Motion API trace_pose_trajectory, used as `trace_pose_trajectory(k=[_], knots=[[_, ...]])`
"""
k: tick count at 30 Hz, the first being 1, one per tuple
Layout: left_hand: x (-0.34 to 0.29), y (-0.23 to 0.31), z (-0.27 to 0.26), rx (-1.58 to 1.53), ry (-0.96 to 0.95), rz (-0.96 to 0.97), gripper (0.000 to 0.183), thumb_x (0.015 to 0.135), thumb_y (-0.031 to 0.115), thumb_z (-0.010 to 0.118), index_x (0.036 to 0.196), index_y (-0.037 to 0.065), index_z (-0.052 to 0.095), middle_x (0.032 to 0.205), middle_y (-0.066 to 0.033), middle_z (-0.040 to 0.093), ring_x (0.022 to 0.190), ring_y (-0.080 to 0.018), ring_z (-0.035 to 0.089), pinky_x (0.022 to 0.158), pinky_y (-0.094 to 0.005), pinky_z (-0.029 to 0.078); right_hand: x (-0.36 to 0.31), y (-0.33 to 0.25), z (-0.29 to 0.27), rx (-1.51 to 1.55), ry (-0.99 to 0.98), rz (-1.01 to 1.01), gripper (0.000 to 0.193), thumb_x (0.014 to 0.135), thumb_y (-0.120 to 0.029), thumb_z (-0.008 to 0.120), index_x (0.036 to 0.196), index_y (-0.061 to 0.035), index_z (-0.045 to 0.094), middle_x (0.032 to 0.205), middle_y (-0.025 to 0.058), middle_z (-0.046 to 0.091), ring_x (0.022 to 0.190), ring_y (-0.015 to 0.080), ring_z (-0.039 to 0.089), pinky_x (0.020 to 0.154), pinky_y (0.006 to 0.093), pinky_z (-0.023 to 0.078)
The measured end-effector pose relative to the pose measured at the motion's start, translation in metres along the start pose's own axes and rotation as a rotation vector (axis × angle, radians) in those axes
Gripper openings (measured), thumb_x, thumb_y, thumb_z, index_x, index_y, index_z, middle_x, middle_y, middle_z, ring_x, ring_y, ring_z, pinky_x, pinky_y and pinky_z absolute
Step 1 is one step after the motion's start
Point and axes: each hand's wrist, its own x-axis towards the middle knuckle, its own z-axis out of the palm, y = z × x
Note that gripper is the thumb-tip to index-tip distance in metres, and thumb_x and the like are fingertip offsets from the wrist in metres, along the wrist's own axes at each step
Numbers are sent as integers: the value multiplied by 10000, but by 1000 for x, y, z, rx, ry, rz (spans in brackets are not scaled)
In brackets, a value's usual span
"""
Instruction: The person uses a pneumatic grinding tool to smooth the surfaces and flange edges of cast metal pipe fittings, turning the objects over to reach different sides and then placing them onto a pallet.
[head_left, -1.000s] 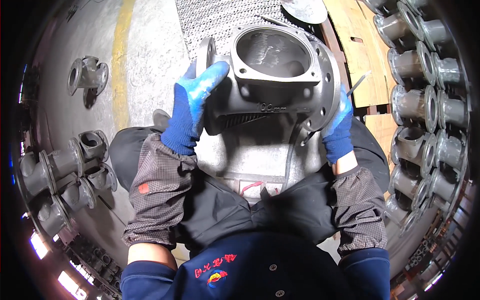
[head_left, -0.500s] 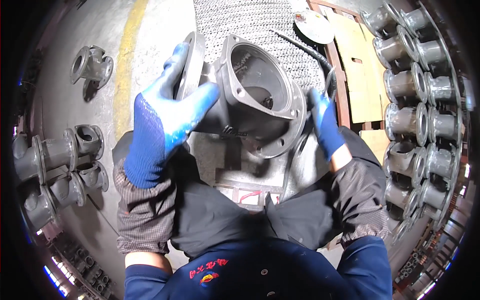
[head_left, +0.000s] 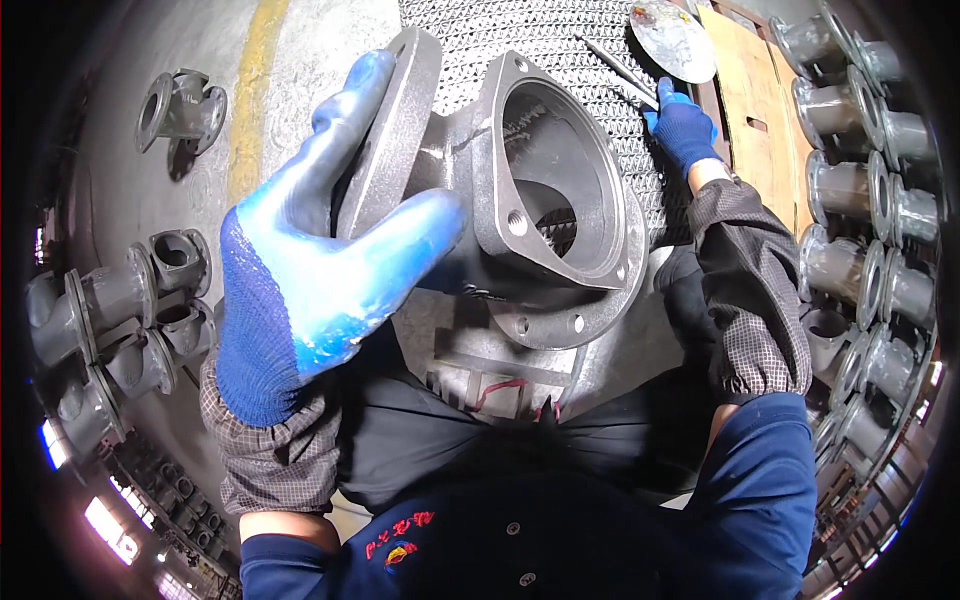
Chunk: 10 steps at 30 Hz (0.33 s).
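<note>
A grey cast-metal valve body with a wide round opening and bolt-holed flanges sits tilted before me, between my knees. My left hand, in a blue coated glove, grips its left flange, fingers along the outer face and thumb reaching toward the body. Away from the casting, at the upper right, my gloved right hand closes around the near end of a slim grey rod-like tool. That tool lies slanted over the textured mat, and its exact kind is unclear. What supports the casting underneath is hidden.
A smeared white disc lies beyond my right hand, beside a wooden board. Rows of grey flanged castings line the right side. More castings stand at left, with a single one near the yellow floor line.
My right hand has moved from beside the casting's right flange up and away to the slim tool. My left hand stays on the flange; the casting appears larger and slightly shifted.
</note>
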Motion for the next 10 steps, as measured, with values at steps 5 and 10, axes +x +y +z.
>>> trace_pose_trajectory(k=[5, 10], knots=[[1, 5, -1, 43, -23, -45, 622, 732, 64, 635, 1315, -16, 434, 1311, -142, 483, 1170, -176, 474, 1004, -297, 345, -33, 2, -60, 165, -34, 68, 233, 791, -296, 602, 968, -144, 611, 865, 151, 654, 810, 343, 625, 707, 440, 492], [3, -11, 1, 170, -27, 212, 575, 791, 108, 670, 1322, 67, 455, 1322, -161, 475, 1184, -217, 485, 981, -311, 383, -118, 5, -134, 851, -32, 346, 355, 763, -370, 681, 987, -96, 672, 754, 102, 682, 706, 162, 660, 663, 297, 501]])
